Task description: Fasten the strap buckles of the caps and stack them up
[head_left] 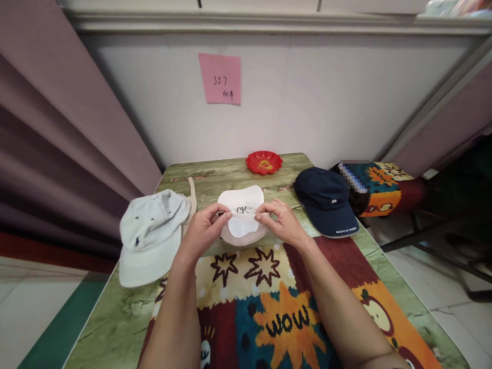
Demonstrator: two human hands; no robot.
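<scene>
In the middle of the table sits a white cap (pixel 241 233) with the black letters CK on it. Over its front, the fingertips of my left hand (pixel 205 225) and my right hand (pixel 280 219) pinch the two ends of a thin, pale strip (pixel 243 210). I cannot tell whether this strip belongs to the cap. A pale grey cap (pixel 154 225) with a small dark emblem lies left of my left hand, its brim toward me. To the right of my right hand rests a navy cap (pixel 326 200) with small white lettering.
A red scalloped dish (pixel 264 162) stands near the table's far edge. The green wood-patterned table (pixel 103 312) carries a colourful cloth (pixel 265 307) under my forearms. A pink note (pixel 221 79) is on the wall behind. Beyond the right edge stands a stool (pixel 384 189) with a similar cover.
</scene>
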